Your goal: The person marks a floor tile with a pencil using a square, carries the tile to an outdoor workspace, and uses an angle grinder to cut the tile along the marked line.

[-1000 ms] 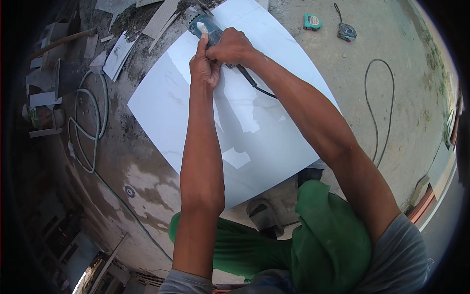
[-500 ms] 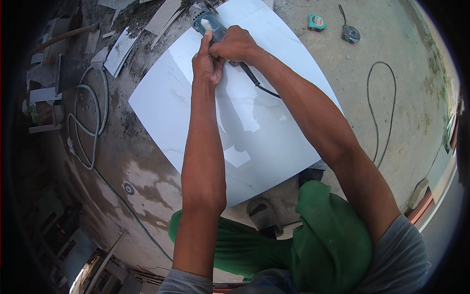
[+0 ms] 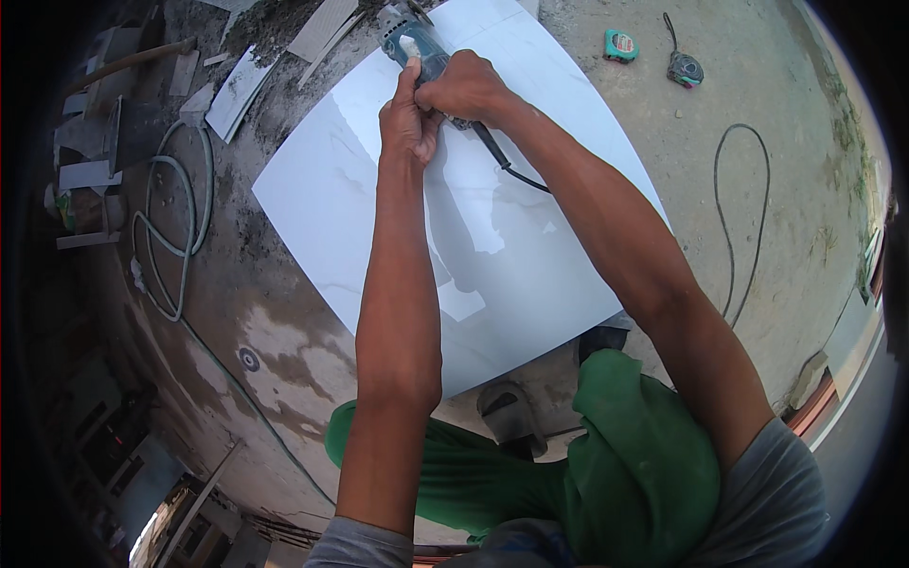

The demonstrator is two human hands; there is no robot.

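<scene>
Blue-green cylindrical power tool with metal head (image 3: 433,60) sits at the far end of the large white veined glossy tile (image 3: 540,275), head at the tile's far-left edge. Right hand (image 3: 466,87) is curled tight round the tool's rear body from the right. Left hand (image 3: 409,125) closes on it from the near-left side, thumb laid up against the casing, fingers bent and partly hidden. Head is poorly seen, maybe just over the tile edge. Black rubber cord (image 3: 493,149) leaves the tool's rear and runs over the tile surface under the right forearm. Off the tile's right edge, on the grey concrete floor (image 3: 644,109): teal square tape measure (image 3: 620,45), dark rounded tape measure with strap (image 3: 686,70), long loop of thin black cable (image 3: 717,189). Off the left corner: coiled pale-green hose (image 3: 207,189), white flat offcuts (image 3: 243,95). Grey open-toed slipper (image 3: 511,413) near the tile's near edge
</scene>
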